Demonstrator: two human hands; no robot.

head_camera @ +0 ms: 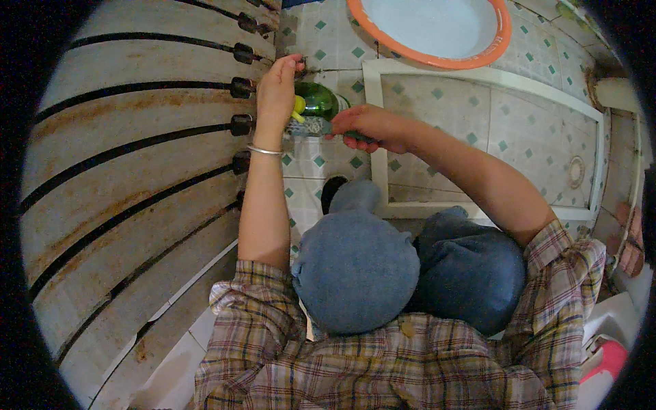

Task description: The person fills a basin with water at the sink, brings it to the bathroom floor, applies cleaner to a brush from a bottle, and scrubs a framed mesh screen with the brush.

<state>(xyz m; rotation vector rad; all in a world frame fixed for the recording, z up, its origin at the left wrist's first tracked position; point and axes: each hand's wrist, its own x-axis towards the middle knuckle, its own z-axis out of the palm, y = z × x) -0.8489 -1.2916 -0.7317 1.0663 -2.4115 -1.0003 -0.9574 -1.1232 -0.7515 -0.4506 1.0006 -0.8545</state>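
My right hand [366, 128] grips the green handle of a scrubbing brush [307, 126], whose pale bristly head points left. Just beyond the brush is a green bottle [319, 100] with a yellow nozzle top [299, 107], close above the bristles. My left hand [277, 92], with a silver bangle on its wrist, is beside the yellow top, at the edge of the slatted panel. Its fingers are partly turned away from view, so whether it presses or holds the bottle is hidden.
A stained panel with dark slots [154, 107] rises on the left. A white rectangular frame [497, 74] lies on the patterned tile floor [320, 161]. An orange-rimmed white basin [435, 56] overlaps its far edge. Right of my knees, a pink item [607, 359] shows.
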